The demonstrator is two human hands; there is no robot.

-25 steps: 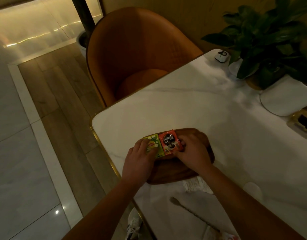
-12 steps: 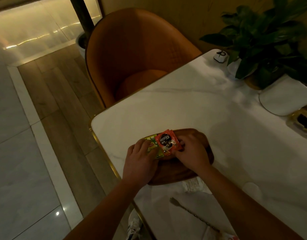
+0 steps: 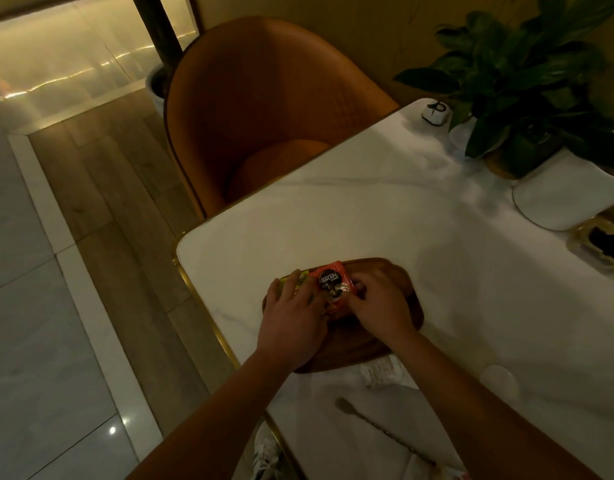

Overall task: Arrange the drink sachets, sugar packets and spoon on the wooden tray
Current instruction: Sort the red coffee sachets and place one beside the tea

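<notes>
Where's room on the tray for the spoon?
The wooden tray is bare at its right end, past the right hand, and along its near edge between the wrists. Its far left is crowded: left hand, green sachet, red sachet.

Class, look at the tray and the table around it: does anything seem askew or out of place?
The red sachet, pinched by the right hand, sits tilted on the wooden tray, not square with the green sachet under the left hand. The spoon and the sugar packets lie on the table, off the tray. Nothing looks spilled.
</notes>
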